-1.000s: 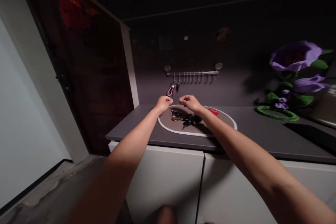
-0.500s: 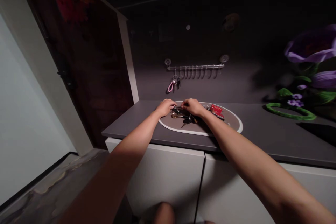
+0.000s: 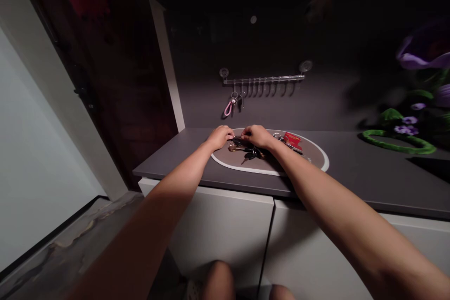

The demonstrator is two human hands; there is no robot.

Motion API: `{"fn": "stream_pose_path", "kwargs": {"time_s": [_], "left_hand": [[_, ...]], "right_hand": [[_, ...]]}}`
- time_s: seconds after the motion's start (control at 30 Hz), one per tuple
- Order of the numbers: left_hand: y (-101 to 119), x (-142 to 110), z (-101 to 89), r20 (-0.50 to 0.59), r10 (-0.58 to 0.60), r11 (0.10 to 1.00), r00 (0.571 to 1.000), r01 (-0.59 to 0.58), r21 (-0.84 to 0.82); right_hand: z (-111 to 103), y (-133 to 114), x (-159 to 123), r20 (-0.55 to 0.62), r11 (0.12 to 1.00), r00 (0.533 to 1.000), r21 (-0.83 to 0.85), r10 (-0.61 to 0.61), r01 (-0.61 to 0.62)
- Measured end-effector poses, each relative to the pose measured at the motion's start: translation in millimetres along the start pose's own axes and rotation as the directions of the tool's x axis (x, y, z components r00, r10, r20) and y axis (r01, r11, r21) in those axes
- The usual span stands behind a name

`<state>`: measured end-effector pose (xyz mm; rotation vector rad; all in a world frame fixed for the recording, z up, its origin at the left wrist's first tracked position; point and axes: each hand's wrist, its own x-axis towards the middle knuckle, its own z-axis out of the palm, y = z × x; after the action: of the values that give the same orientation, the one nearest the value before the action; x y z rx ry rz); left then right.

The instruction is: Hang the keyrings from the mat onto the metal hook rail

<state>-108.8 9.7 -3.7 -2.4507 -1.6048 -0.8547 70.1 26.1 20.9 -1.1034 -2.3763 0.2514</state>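
Note:
Both hands are over an oval mat (image 3: 242, 167) with a white rim, lying on the dark counter. My left hand (image 3: 221, 137) is closed, its fingertips pinching at a bunch of keys (image 3: 237, 140). From the other side, my right hand (image 3: 256, 136) is closed at the same bunch, fingers bent down. The exact part each one grips is too small to make out. Just in front of the hands lie more keys (image 3: 250, 154), some black-headed. Right of my right wrist are a key ring (image 3: 277, 136) and a red card-like piece (image 3: 292, 140).
A clear hook rail (image 3: 263, 79) is fixed to the back wall, with keys on a pink loop (image 3: 228, 108) hanging at its left. Purple flowers (image 3: 408, 124) with a green fuzzy ring (image 3: 399, 145) stand at right. White cabinet doors (image 3: 225, 225) are below the counter.
The view has tilted down slightly, so the wall rail and mat sit higher in the picture. My hands stay at the keys, with the right fingertips slightly closer to the left ones.

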Motion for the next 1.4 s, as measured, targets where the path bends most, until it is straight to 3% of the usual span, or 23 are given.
{"fn": "stream_pose_path", "kwargs": {"time_s": [0.13, 0.37, 0.6, 0.73, 0.87, 1.0, 1.17, 1.4], "left_hand": [[5, -1, -2.9, -0.034, -0.03, 0.997, 0.999, 0.028, -0.069], [13, -1, -7.1, -0.11, -0.165, 0.935, 0.98, 0.12, -0.334], [14, 4, -3.2, -0.083, -0.272, 0.698, 0.959, 0.137, -0.703], [19, 3, -6.5, -0.046, -0.356, 0.556, 0.933, 0.172, -0.814], [23, 2, -10.6, -0.035, -0.367, 0.488, 0.93, 0.16, -0.858], [24, 1, -12.2, -0.05, -0.352, 0.463, 0.935, 0.127, -0.877], [25, 0, -12.0, -0.063, -0.349, 0.479, 0.935, 0.121, -0.869], [27, 0, -13.1, -0.07, -0.352, 0.493, 0.933, 0.121, -0.861]], "right_hand": [[0, -1, 0, -0.008, 1.0, 1.0, 0.03, 0.009, -0.009], [-1, -3, -2, 0.019, 1.0, 1.0, -0.023, 0.0, 0.0], [-4, -5, -4, 0.043, 0.996, 0.999, -0.08, -0.03, 0.033], [-6, -7, -6, -0.051, 0.998, 0.998, 0.05, 0.031, -0.029], [-6, -7, -3, -0.17, 0.952, 0.981, 0.303, 0.095, -0.04], [-4, -5, 1, -0.202, 0.859, 0.977, 0.51, 0.072, 0.042], [-3, -5, -1, -0.166, 0.783, 0.985, 0.618, 0.047, 0.066], [-2, -3, 0, -0.181, 0.798, 0.983, 0.596, 0.02, 0.093]]}}
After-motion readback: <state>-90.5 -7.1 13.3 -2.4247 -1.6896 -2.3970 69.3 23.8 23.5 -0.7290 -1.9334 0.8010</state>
